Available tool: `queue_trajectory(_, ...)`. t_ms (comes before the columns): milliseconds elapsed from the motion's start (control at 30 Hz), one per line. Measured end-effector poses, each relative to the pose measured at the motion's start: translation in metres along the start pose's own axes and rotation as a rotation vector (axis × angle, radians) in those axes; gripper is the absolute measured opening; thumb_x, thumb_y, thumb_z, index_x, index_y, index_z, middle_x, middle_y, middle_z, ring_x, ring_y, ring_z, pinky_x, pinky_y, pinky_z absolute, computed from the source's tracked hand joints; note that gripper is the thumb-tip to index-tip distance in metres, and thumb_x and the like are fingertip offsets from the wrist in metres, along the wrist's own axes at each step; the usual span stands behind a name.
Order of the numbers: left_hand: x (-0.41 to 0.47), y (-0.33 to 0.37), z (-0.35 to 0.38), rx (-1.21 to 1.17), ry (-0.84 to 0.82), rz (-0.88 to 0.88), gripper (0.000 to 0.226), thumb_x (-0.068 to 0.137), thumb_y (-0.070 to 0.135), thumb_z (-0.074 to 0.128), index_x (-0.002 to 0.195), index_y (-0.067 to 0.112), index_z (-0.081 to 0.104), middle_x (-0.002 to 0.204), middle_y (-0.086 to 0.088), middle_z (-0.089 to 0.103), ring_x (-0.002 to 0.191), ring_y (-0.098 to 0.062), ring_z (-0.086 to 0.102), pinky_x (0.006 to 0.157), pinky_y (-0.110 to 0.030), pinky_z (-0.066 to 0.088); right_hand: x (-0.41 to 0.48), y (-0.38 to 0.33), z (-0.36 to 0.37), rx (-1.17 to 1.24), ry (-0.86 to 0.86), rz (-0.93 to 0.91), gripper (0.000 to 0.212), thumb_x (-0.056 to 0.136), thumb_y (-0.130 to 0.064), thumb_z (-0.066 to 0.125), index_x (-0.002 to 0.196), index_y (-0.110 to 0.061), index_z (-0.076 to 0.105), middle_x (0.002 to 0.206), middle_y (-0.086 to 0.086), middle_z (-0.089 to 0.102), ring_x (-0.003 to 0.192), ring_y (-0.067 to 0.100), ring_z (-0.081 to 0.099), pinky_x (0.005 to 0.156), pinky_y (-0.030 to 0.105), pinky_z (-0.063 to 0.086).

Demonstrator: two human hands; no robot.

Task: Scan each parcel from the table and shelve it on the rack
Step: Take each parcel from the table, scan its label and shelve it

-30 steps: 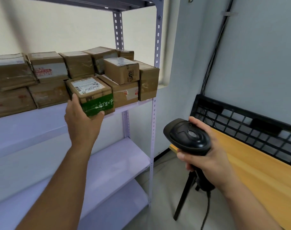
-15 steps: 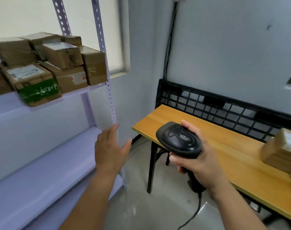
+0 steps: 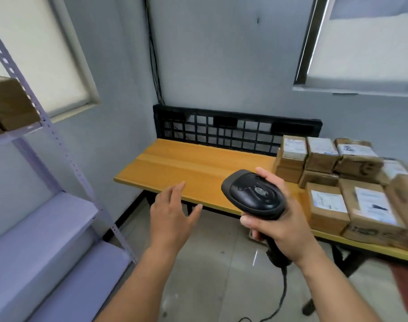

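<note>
Black scanner [image 3: 254,196]; orange-yellow table [image 3: 186,166]; blurred, seemingly brown parcels [image 3: 324,177].

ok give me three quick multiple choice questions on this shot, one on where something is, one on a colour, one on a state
1. Where on the wooden table do the parcels sit?
A) at its right end
B) at its left end
C) spread along the whole top

2. What colour is the barcode scanner?
A) yellow
B) black
C) white

3. What is the left hand doing?
A) gripping a parcel
B) pressing flat on the table
C) open in the air, holding nothing

Answers:
1 A, the parcels all cluster at the right end.
2 B, the scanner gripped by the right hand is black all over.
3 C, its fingers are spread with nothing between them.
</note>
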State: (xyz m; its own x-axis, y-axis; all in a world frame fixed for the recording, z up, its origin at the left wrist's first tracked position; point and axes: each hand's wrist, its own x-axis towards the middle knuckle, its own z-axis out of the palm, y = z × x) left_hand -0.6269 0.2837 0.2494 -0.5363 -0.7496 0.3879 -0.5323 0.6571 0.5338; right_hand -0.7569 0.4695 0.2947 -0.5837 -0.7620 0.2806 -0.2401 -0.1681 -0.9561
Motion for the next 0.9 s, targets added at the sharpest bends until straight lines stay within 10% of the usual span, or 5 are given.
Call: queue_trajectory(900, 0.005, 0.198, 0.213, -0.206, -0.579, 0.074, 0.067, 0.095, 0.050, 0.050, 0.152, 0.027, 0.023, 0.152, -0.001, 0.034, 0.139, -0.018, 0.031, 0.111, -0.041, 0.036, -0.057, 0.057, -0.236, -0.104, 0.465, 0.162, 0.088, 0.069, 0.006, 0.082, 0.129, -0.051, 0.052, 0.097, 0.016, 0.065, 0.049, 0.030, 0.059, 0.046, 0.033, 0.050)
